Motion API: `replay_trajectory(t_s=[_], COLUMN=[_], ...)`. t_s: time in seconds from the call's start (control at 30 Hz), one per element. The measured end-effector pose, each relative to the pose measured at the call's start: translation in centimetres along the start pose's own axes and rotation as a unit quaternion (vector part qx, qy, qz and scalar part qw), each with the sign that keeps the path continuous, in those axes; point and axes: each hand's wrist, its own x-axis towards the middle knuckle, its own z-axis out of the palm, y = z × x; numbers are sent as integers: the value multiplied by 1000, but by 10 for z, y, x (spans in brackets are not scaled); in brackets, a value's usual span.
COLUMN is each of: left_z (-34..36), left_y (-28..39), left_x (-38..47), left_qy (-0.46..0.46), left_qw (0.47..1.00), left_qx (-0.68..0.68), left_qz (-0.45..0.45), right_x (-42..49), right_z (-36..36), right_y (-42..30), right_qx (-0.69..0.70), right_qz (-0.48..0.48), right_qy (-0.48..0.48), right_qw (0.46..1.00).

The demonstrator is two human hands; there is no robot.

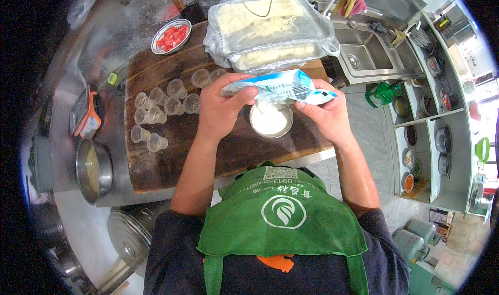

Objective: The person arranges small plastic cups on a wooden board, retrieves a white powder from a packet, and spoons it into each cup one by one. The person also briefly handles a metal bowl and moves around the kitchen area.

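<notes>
My left hand (226,104) and my right hand (326,107) grip opposite ends of a blue and white plastic packet (275,85) that bears writing and a barcode. Just below the packet is a round container (271,119) filled with white contents. The packet hides its far rim, and a thin utensil seems to lean there. Left of my left hand, several clear plastic cups (174,104) stand on the dark wooden board (218,158).
Beyond the packet, plastic-wrapped trays of noodles (269,30) stand near a bowl of red pieces (171,37). A steel pot (93,170) is at the left. To the right are a sink (362,45), a green jug (381,95) and shelves with bowls (430,139).
</notes>
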Motion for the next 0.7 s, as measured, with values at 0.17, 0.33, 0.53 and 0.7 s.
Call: replay_trajectory(t_s=[0.17,0.33,0.53,0.7], left_z=[3,8,13,15], left_y=[9,10,6,2], left_x=[4,5,5,4], left_qy=[-8,-15,-20,-16], left_qw=[1000,1000,999,999], left_qx=[-4,-17,-35,-23], left_qz=[0,14,8,-18], right_x=[3,1,-2,-4], right_z=[-4,-7,-11,-13], right_y=[-11,-15,-13,-10], right_qx=[5,-15,1,-1], right_qz=[-18,-26,-30,-39], right_qy=[3,14,22,21], right_qw=[1000,999,999,999])
